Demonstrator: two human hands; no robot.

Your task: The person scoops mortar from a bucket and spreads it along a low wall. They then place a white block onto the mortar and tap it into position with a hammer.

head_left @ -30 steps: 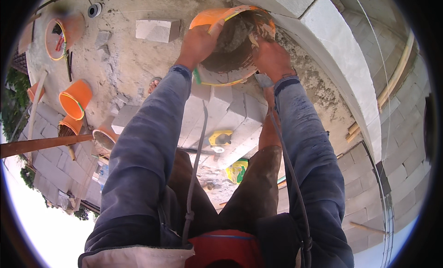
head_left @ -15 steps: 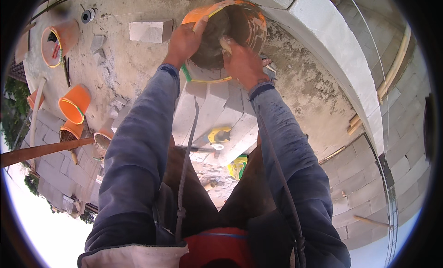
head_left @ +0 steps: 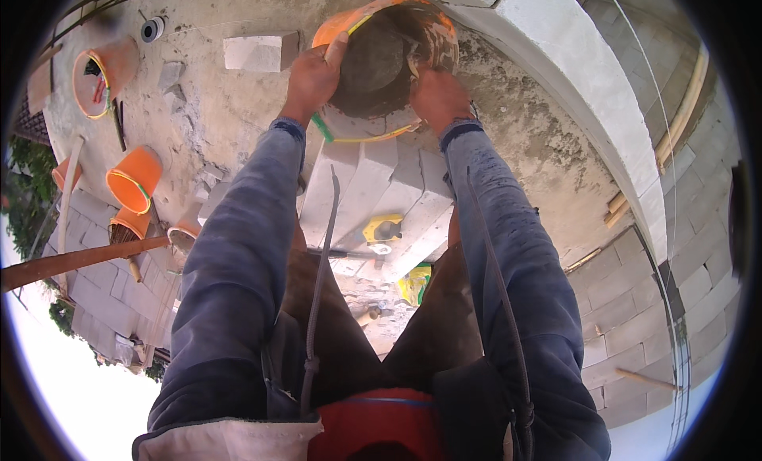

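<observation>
Both hands are clamped tight on an orange bucket (head_left: 386,60) of grey mortar, left hand (head_left: 312,78) gripping the rim, right hand (head_left: 436,96) on the other side, above white blocks (head_left: 373,191).

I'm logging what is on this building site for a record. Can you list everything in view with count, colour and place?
Held bucket: one, orange, grey mortar inside, top centre, gripped at its rim.
Other buckets: at least four, orange, on the ground at left.
Loose block: one, pale grey, beside the held bucket.
Stacked blocks: several, white, under the arms.
Block wall: one, pale grey, curving along the right.
Level: one, yellow, on the blocks.
Rusty bar: one, brown, left.
Left hand: on the bucket rim.
Right hand: on the bucket rim.
</observation>
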